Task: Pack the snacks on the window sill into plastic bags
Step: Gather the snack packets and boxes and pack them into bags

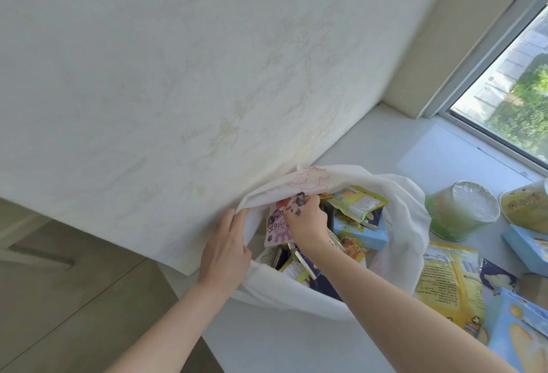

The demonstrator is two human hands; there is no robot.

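Window sill, white. Left grip: fingers curled round bag rim. Right grip: pinching pink packet inside bag, among other snacks. On sill beside bag: green cup, yellow packet, blue box.

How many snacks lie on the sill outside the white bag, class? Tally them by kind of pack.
Round tubs: 2
Light blue packs: 2
Yellow pouch: 1
Dark blue packet: 1
Total: 6 that can be made out; the right edge cuts off more.
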